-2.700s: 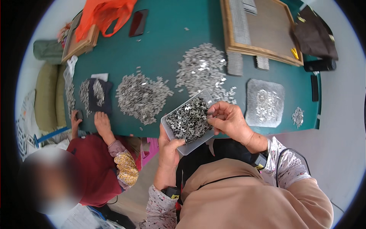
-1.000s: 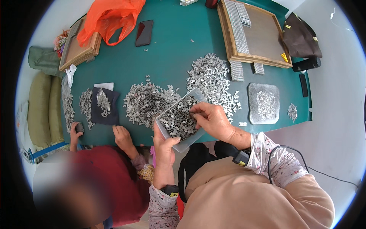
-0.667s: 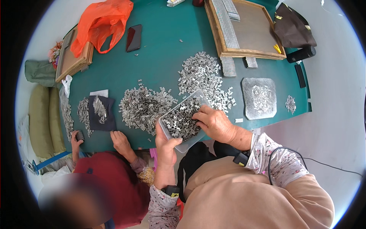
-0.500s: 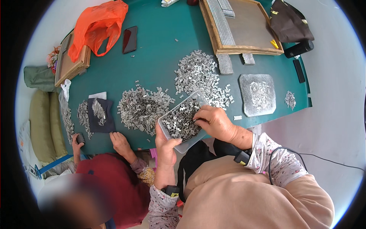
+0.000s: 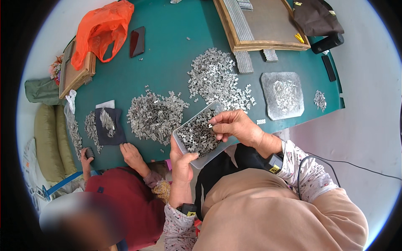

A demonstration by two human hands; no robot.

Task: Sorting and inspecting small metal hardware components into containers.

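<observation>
Hand (image 5: 181, 165) (left, half curled) grips the clear box (image 5: 206, 160).

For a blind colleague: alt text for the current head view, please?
A person's left hand holds a clear tub of small grey pieces; the right hand is over them. A green table beyond bears heaps of similar pieces; a co-worker is at left.

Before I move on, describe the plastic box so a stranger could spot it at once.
Find the green table and, at its near edge, the wearer's left hand. That hand holds the clear plastic box. Unlike the loose grey piles beyond, its small pieces sit contained.
</observation>
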